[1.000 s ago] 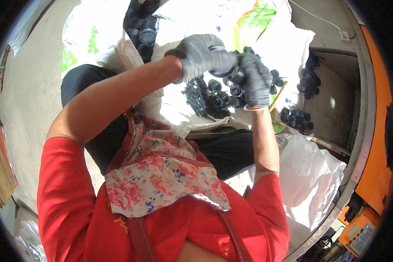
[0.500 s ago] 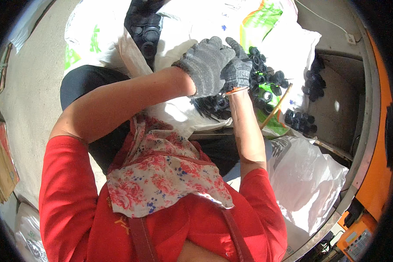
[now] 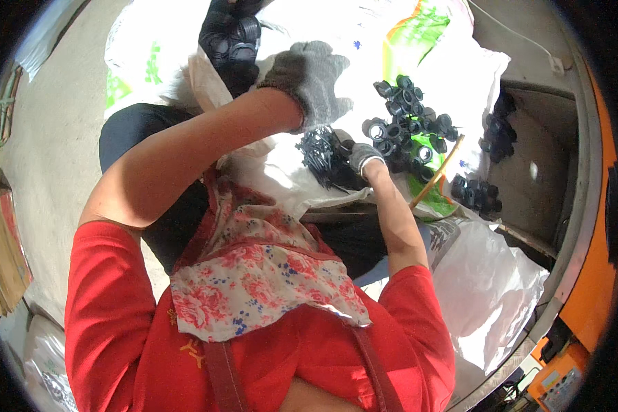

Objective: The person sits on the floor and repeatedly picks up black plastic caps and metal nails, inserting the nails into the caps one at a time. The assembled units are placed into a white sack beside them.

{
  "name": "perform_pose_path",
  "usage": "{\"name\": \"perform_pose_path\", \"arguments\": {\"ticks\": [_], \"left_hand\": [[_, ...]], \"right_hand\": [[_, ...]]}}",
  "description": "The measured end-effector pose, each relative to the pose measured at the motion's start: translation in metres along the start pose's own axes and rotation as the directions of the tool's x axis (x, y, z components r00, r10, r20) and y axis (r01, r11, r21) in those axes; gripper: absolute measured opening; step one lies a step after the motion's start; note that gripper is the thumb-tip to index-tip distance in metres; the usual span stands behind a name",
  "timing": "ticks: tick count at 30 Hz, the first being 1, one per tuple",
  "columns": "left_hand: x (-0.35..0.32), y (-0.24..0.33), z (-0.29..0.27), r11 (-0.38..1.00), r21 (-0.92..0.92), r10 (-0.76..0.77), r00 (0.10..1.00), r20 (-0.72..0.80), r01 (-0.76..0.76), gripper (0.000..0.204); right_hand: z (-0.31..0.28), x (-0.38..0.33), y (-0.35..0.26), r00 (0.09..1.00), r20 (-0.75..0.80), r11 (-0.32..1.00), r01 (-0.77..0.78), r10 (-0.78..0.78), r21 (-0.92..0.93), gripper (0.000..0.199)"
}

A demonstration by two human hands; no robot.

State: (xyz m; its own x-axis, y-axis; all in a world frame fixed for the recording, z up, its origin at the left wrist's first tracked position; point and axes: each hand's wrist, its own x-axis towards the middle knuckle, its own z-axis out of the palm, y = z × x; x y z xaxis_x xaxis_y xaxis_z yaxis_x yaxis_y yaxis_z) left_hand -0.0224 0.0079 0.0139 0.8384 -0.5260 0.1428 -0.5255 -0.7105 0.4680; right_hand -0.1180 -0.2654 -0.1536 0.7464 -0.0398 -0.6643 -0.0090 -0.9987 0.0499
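Note:
My left hand (image 3: 310, 84), in a grey knit glove, hovers over the white sacking with its fingers apart and nothing visible in them. My right hand (image 3: 366, 159), gloved too, is down at a pile of thin black plastic pieces (image 3: 321, 156). Its fingers are bunched and partly hidden against the dark parts, so what they hold cannot be made out. Just right of it lies a spread of black ring-shaped plastic parts (image 3: 393, 134). More black rings (image 3: 233, 44) fill a gap in the sacking beyond my left forearm.
A thin yellowish stick (image 3: 438, 172) lies slanted beside the rings. Small black clusters (image 3: 475, 194) sit at the sack's right edge. A clear plastic bag (image 3: 491, 288) is at lower right, near an orange machine (image 3: 563, 371). Cardboard (image 3: 3, 250) stands at far left.
My hands were together over the sacking and have parted. The right has come down toward me to the thin black pieces; the left has shifted slightly left and away.

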Motion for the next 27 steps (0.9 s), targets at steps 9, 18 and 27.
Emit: {"name": "perform_pose_path", "arguments": {"ticks": [9,18,27], "left_hand": [[0.004,0.033,0.032,0.901,-0.363,-0.281,0.957,-0.075,0.236,0.045],[0.012,0.025,0.015,0.901,-0.432,-0.041,0.999,-0.003,0.036,0.039],[0.006,0.017,0.011,0.007,-0.787,0.222,0.766,0.603,0.617,0.053]], "right_hand": [[-0.118,-0.115,-0.046,0.482,-0.708,0.836,0.464,-0.516,-0.294,0.034],[-0.126,-0.122,-0.048,0.624,-0.781,0.751,0.517,-0.002,0.411,0.096],[-0.163,-0.136,-0.074,0.388,-0.849,0.932,0.214,-0.357,-0.294,0.041]]}}
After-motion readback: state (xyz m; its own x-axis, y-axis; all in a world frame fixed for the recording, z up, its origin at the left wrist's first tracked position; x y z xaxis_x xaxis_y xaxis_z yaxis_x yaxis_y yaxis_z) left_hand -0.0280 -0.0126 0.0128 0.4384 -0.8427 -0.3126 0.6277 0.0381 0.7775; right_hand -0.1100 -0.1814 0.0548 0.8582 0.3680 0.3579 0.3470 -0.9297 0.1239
